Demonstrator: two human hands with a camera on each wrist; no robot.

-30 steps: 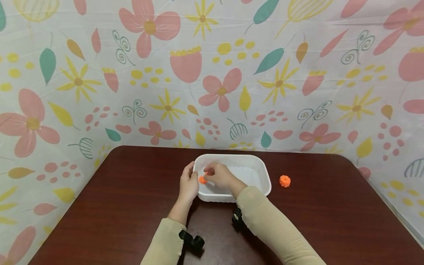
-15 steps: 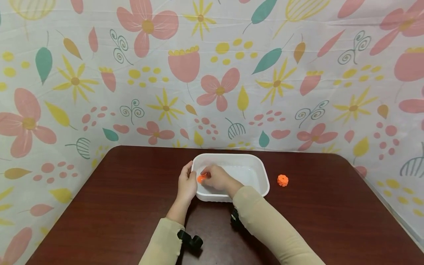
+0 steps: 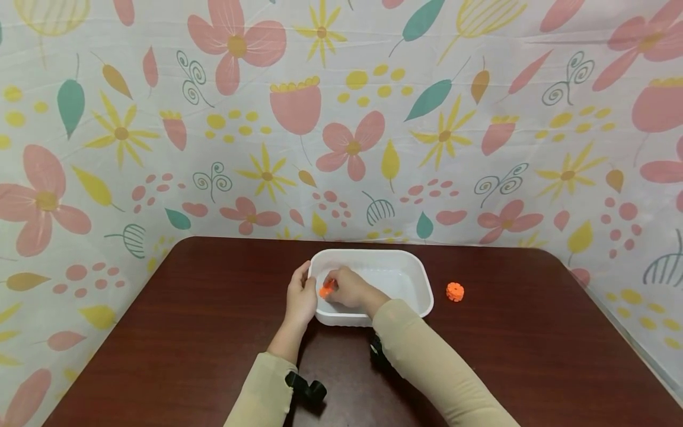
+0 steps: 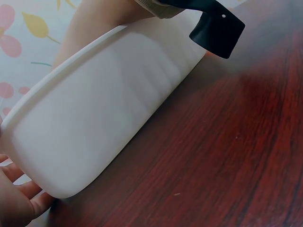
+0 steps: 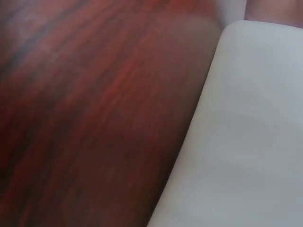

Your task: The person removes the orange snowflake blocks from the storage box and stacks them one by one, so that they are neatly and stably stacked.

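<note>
A white plastic tray (image 3: 405, 279) stands near the back of the table. My left hand (image 3: 301, 301) holds its left end, with the thumb near the rim; in the left wrist view the fingers (image 4: 29, 189) lie against the outer wall (image 4: 94, 113). Inside the tray, at its left end, my right hand (image 3: 349, 289) pinches a small orange notched piece (image 3: 324, 292), mostly covered by the curled fingers. In the right wrist view only the tray's outer side (image 5: 241, 132) and the table show, and the piece is out of sight.
To the right of the tray sits another orange notched piece (image 3: 455, 292), round and thick like stacked discs. The dark wooden table (image 3: 203, 332) ends at a flower-patterned cloth (image 3: 352, 178) behind. Black wrist mounts (image 3: 306, 388) hang under the sleeves.
Over the last second, the right hand has shifted slightly at the tray's left end, and the orange piece there has turned or moved a little. The left hand keeps its hold on the tray.
</note>
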